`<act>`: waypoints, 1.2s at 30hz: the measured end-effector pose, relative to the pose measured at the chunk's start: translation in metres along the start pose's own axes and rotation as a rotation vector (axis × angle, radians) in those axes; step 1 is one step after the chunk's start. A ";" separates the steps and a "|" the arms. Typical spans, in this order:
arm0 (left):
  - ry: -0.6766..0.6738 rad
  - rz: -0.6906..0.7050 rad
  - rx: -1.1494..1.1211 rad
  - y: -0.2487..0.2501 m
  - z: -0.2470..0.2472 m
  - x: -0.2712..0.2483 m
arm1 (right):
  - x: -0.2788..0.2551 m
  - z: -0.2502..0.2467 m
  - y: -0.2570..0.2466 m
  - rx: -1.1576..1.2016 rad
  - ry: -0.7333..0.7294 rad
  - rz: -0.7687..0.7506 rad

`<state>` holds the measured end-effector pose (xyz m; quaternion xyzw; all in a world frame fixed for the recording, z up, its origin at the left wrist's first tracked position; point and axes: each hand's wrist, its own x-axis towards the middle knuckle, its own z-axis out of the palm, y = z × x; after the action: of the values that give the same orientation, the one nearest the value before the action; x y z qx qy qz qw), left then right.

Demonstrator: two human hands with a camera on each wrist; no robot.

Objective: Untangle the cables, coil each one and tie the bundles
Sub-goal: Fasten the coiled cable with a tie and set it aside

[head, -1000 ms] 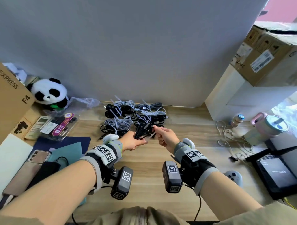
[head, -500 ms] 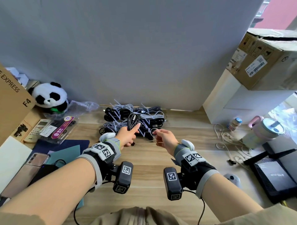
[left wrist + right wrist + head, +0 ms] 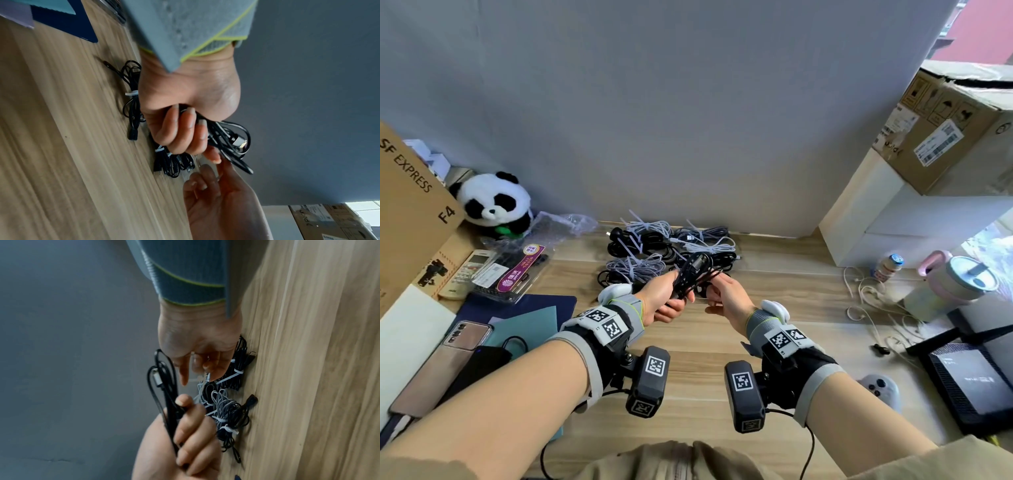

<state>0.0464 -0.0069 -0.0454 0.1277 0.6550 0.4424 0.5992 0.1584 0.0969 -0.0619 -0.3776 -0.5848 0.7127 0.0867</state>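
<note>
1. Head view: the left hand (image 3: 664, 301) holds a coiled black cable (image 3: 693, 274) up off the desk (image 3: 698, 342), its fingers wrapped round the lower part of the coil so that, it seems, the loops cannot spring apart. The right hand (image 3: 726, 294) is just beside the coil on its right side, thumb and forefinger together as if pinching something thin; what they pinch cannot be made out here. Just beyond both hands lie the tied bundles (image 3: 671, 246), black and braided grey, each cinched with a pale zip tie, probably parked there as finished work.

2. Left wrist view: the left-hand fingers (image 3: 180, 128) are curled tight round the black coil (image 3: 230, 139), whose metal plug sticks out past the fingertips. The right hand (image 3: 213, 191) sits just below them, fingers loosely bent, with a faint pale strip at their tips, probably a zip tie.

3. Right wrist view: the right-hand fingers (image 3: 205, 368) pinch a thin whitish strip (image 3: 202, 378) pointing toward the coil (image 3: 164, 386), which stands in the left fist (image 3: 185, 443) just below them. The strip looks ready to go round the coil.
</note>
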 end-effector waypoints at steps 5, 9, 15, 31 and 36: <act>-0.086 -0.130 -0.030 -0.002 -0.004 0.000 | 0.006 0.004 0.000 0.123 -0.075 0.042; -0.033 -0.079 0.006 -0.003 -0.008 0.004 | 0.006 0.003 -0.001 0.160 -0.124 0.104; 0.117 0.006 -0.090 -0.002 -0.019 0.015 | 0.006 -0.007 -0.003 0.126 -0.161 0.082; 0.472 0.261 0.478 -0.010 -0.015 0.030 | 0.000 0.002 -0.025 0.021 -0.226 -0.142; 0.449 0.332 0.423 -0.010 -0.010 0.031 | 0.006 0.014 -0.029 0.098 -0.113 -0.155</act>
<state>0.0334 0.0047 -0.0746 0.2531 0.8179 0.4054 0.3203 0.1362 0.0977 -0.0383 -0.2857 -0.5808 0.7516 0.1268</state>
